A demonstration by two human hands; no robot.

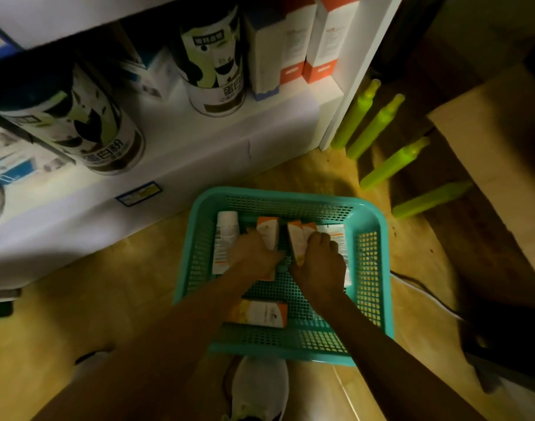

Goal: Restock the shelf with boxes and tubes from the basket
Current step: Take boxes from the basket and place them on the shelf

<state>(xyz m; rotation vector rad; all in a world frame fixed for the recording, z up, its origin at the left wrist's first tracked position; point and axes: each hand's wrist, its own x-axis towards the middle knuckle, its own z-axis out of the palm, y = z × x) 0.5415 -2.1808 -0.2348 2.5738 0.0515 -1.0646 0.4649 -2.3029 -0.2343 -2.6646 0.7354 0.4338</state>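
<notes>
A teal plastic basket (372, 268) sits on the floor in front of a white shelf (199, 141). Both hands reach into it. My left hand (255, 253) is closed around a white box with an orange top (269, 230). My right hand (319, 259) grips another white and orange box (296, 240), with a similar box close beside it. A white tube (225, 238) lies at the basket's left side. Another white tube (336, 232) lies partly under my right hand. One more orange and white box (260, 312) lies flat near the basket's front.
The bottom shelf holds two large tins (213, 56), a further tin (90, 117) and tall white and orange boxes (324, 38). Several green stool legs (375, 129) stand to the right of the shelf. My white shoe (257, 387) is just below the basket. A wooden board (497, 153) is at right.
</notes>
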